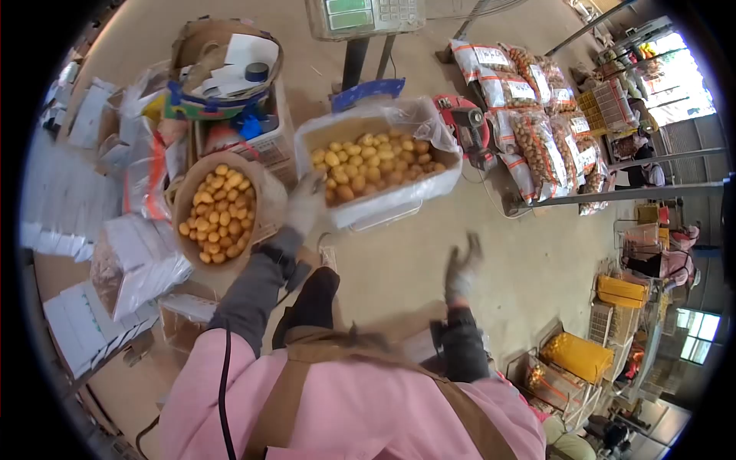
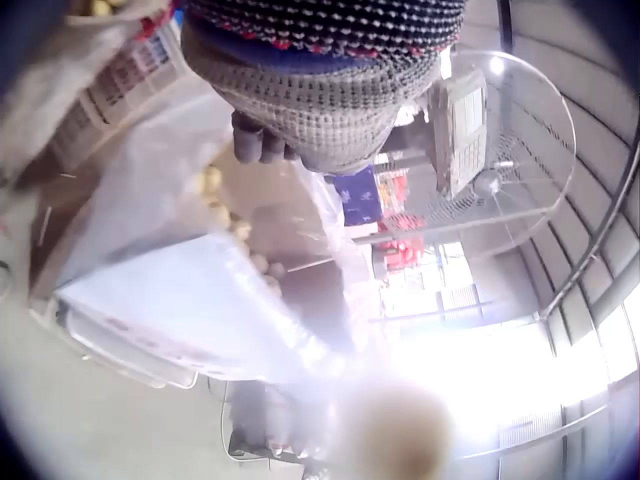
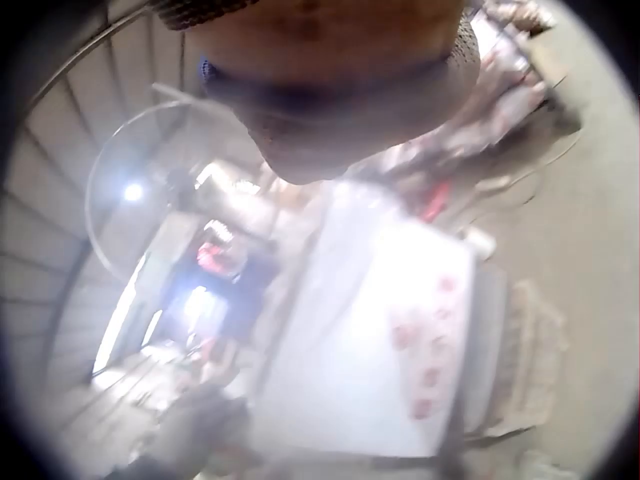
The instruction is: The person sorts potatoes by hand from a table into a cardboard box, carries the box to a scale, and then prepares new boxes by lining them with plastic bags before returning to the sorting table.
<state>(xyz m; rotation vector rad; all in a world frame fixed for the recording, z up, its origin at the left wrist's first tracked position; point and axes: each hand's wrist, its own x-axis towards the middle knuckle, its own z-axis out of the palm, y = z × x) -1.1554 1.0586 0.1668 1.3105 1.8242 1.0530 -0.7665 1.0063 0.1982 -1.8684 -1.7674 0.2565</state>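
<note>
My left hand point(image 1: 305, 205), in a pale glove with dark fingertips, is at the left end of a white box point(image 1: 383, 203) lined with clear plastic. The box holds yellow-brown round produce point(image 1: 376, 165) that looks like small potatoes. In the left wrist view the grey fingertips point(image 2: 262, 145) show over the box opening, with no item visible in them. My gloved right hand point(image 1: 464, 270) is held out over the floor, right of the box, its fingers extended and nothing in them. Left of my left hand, a round bucket point(image 1: 268, 192) contains more of the same produce.
Behind the box stands a weighing scale point(image 1: 366, 19). Filled net bags point(image 1: 537, 142) are stacked at the right, beside a red-and-black device point(image 1: 468, 130). Cartons and plastic packaging point(image 1: 138, 245) crowd the left. Yellow crates point(image 1: 579, 356) and other people point(image 1: 675, 261) are farther right.
</note>
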